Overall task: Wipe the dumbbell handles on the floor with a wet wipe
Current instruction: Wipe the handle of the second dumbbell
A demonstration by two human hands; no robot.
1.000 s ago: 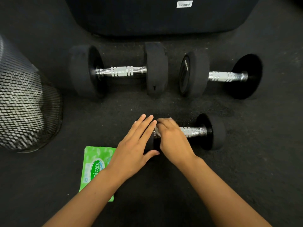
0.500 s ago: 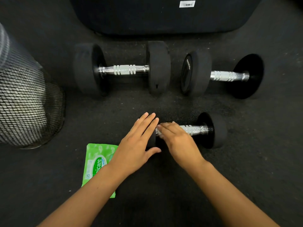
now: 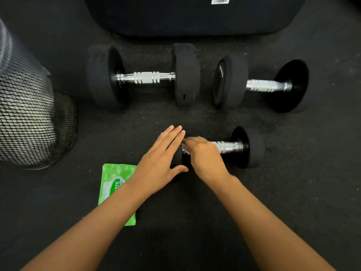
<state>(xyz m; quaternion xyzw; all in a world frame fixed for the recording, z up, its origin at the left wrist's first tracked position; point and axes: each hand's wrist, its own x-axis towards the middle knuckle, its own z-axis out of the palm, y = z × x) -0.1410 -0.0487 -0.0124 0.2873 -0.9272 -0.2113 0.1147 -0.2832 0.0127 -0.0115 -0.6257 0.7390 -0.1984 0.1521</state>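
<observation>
Three black dumbbells with chrome handles lie on the dark floor. The small dumbbell (image 3: 229,147) is nearest to me. My left hand (image 3: 162,163) rests flat, fingers straight, on its left weight and hides most of it. My right hand (image 3: 205,159) curls over the left end of its handle. A bit of white wet wipe (image 3: 185,151) shows under the fingertips. The handle's right half and the right weight (image 3: 255,147) are uncovered. Two larger dumbbells lie farther back, one at centre-left (image 3: 146,77) and one at right (image 3: 266,86).
A green wet-wipe pack (image 3: 114,179) lies flat on the floor, partly under my left forearm. A black mesh bin (image 3: 29,122) stands at the left edge. A large dark padded object (image 3: 195,14) fills the back behind the dumbbells.
My right hand has slid a little to the left along the small dumbbell's handle, uncovering more chrome. My left hand stays pressed on the left weight.
</observation>
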